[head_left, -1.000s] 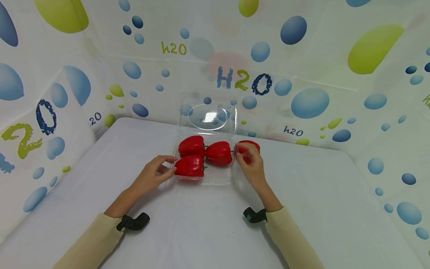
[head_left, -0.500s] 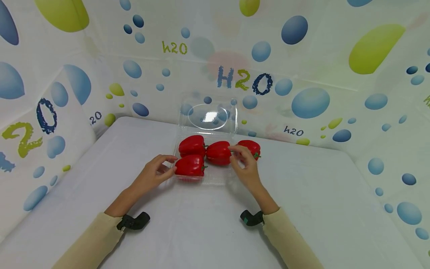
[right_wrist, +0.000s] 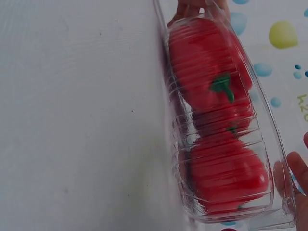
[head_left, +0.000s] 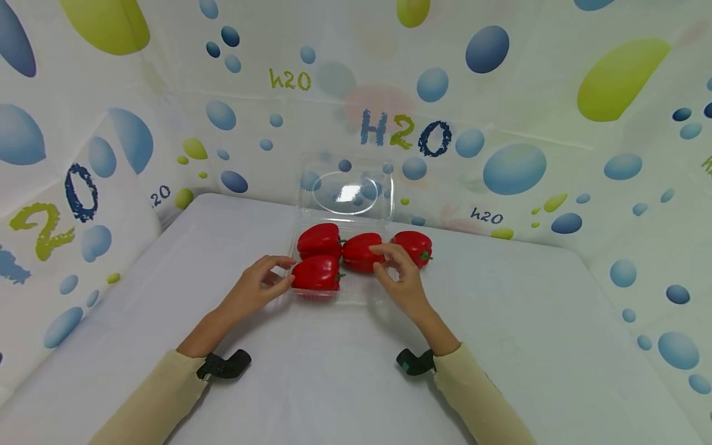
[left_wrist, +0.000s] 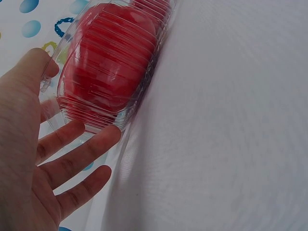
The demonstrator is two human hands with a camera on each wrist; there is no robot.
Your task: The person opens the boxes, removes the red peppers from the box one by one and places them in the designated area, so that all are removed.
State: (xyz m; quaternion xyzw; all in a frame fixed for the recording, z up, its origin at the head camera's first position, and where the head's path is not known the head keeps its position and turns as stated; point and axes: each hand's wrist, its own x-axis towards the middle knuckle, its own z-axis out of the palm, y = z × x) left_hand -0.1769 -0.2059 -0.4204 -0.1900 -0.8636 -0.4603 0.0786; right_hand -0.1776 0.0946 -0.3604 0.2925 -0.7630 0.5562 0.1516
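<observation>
An open clear plastic container point(head_left: 356, 298), lid point(head_left: 345, 185) raised at the back, stands on the table with three glossy red bell peppers inside: one back left point(head_left: 319, 241), one front left point(head_left: 316, 273), one middle point(head_left: 361, 253). A further red bell pepper point(head_left: 413, 247) lies outside, past the container's right side. At the left end my left hand point(head_left: 258, 285) holds the rim with thumb and forefinger; in the left wrist view its other fingers point(left_wrist: 79, 154) spread loosely. My right hand point(head_left: 402, 272) hovers over the right edge, thumb and forefinger apart beside the middle pepper, partly covering it.
White cloth covers the table point(head_left: 345, 383). Behind and at the sides rises a white backdrop point(head_left: 445, 204) printed with blue and green drops. The raised lid stands close in front of it.
My right hand has drawn left, away from the outer pepper to the middle one, uncovering the outer pepper's green stem. The left hand stays at the container's left end.
</observation>
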